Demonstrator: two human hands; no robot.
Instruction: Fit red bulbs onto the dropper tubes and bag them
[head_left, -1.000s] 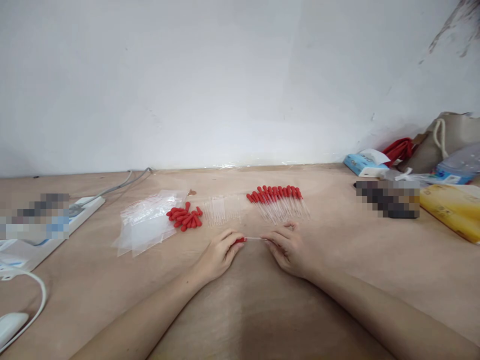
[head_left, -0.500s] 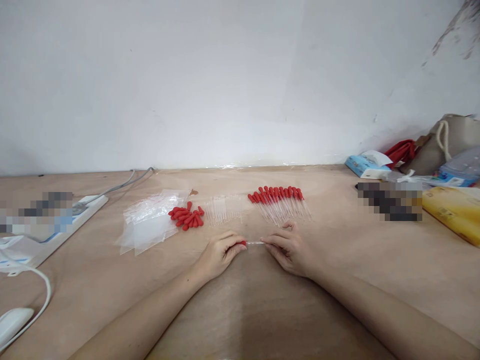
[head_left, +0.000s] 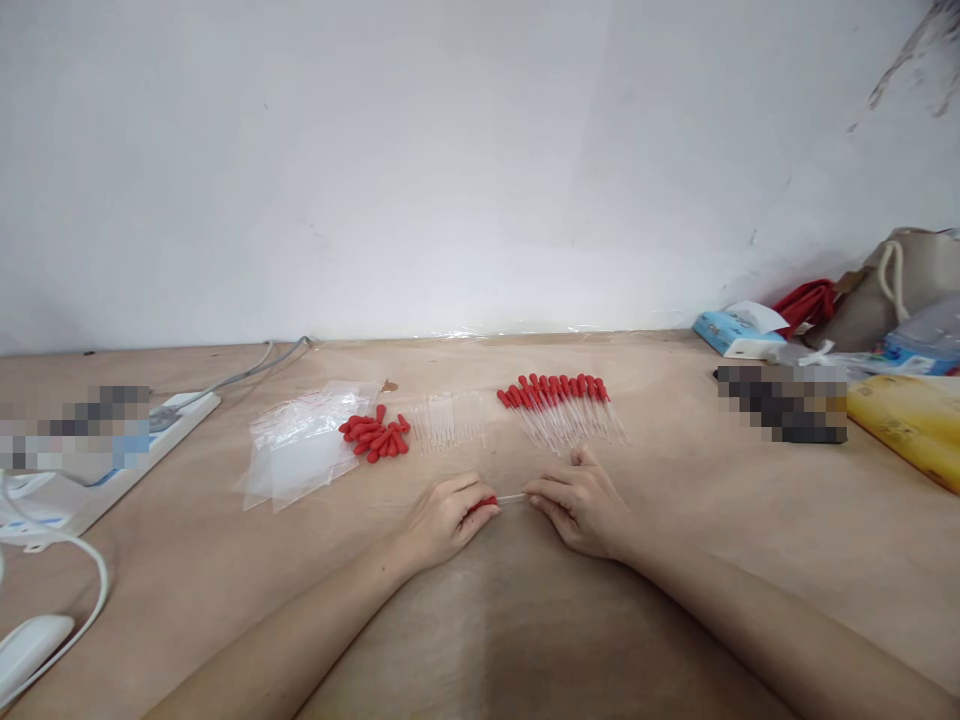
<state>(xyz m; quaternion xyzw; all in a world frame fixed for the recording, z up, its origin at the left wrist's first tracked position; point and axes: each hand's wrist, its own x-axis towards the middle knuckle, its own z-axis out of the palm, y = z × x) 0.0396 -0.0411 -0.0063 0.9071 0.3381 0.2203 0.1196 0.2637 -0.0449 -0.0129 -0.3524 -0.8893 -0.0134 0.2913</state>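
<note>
Left hand point(head_left: 454, 515): fingers and thumb closed in a pinch on a red rubber bulb point(head_left: 490, 501), mostly hidden by the fingers. Right hand point(head_left: 581, 508): thumb and fingertips pinched on the far end of a thin clear pipette tube point(head_left: 512, 498), index finger side raised, looser. Tube spans the gap between both hands, roughly level, one end at the bulb; can't tell how far in it sits. Both low over the wooden table point(head_left: 660, 400), near its middle

Beyond the hands, left to right: overlapping clear zip bags point(head_left: 296, 465), pile of loose red bulbs point(head_left: 375, 437) touching the bags' edge, row of bare clear tubes point(head_left: 448, 420), fanned row of assembled droppers point(head_left: 559, 405), bulbs toward the wall point(head_left: 450, 150)

Far left: white power strip point(head_left: 180, 420) with grey cable point(head_left: 255, 370). Far right: blue tissue pack point(head_left: 739, 335), dark object point(head_left: 821, 435) partly pixelated, yellow package point(head_left: 904, 425), grey-beige bag point(head_left: 862, 300) with rope handle
</note>
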